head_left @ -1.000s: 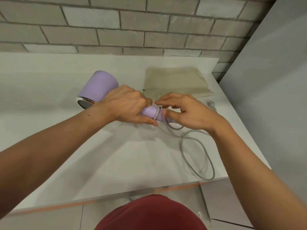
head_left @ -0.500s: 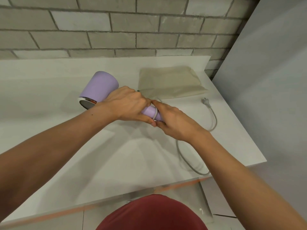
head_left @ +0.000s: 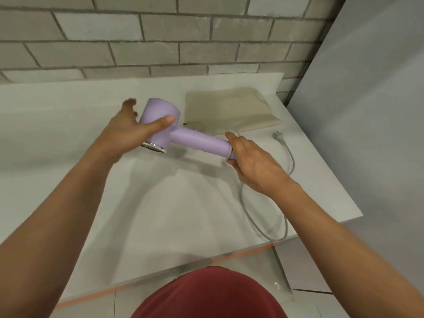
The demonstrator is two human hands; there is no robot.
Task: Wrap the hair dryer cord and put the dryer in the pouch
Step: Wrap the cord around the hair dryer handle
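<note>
1. Looking down, we see a purple hair dryer [head_left: 195, 138] held between two bare hands over a white table [head_left: 183, 214].
2. The dryer's fat round head points to the left and far side. Its long handle points to the right and near side.
3. The shiny ring end of the head faces toward us and down.
4. The dryer looks lifted a little off the table, and its shadow lies on the table under it.
5. The left hand [head_left: 133, 131] is at the head of the dryer. Its thumb lies flat across the purple head.
6. The other left fingers [head_left: 129, 104] stick out past the far left of the head. They are blurry, so we cannot tell if this hand is holding on or just touching.
7. The right hand [head_left: 254, 166] is wrapped tight around the very end of the handle.
8. The grey cord [head_left: 270, 237] makes one ring around the handle end, just beside the right fingers. A bit of cord also goes over the top finger of that hand.
9. The rest of the cord lies loose on the table. It runs toward the near edge, bends back in a big loop, and goes up the right side.
10. The plug [head_left: 278, 136] lies on the table at the far right, near the pouch.
11. The pouch [head_left: 229, 109] is tan and lies flat on the far right part of the table, just past the dryer handle.
12. A grey brick wall [head_left: 160, 53] stands behind the table.
13. A plain grey panel [head_left: 367, 111] stands on the right.
14. A red shirt [head_left: 206, 294] shows at the bottom, nearest to us.
</note>
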